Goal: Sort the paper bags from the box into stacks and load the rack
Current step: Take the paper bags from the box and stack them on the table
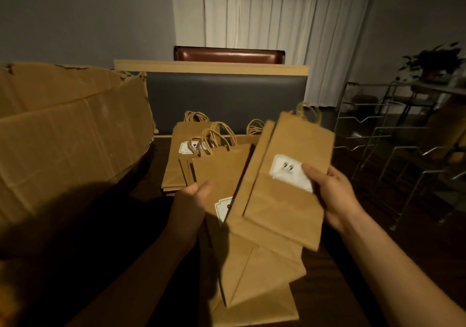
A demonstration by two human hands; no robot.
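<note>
Two hands share the bags: right hand (332, 195) pinches the "22" bag (282, 188), long axis toward the nearer right-side rack (393, 135), left hand (191, 205) grips the rest

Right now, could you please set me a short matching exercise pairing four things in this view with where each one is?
Things:
1. cardboard box
2. wire rack
3. bag labelled 22
4. stack of bags

Places:
A. lying on the table, beyond the hands
B. far right, beside the table
C. held in the right hand
D. left side of the table

Pairs: 1-D, 2-B, 3-C, 4-A
</note>
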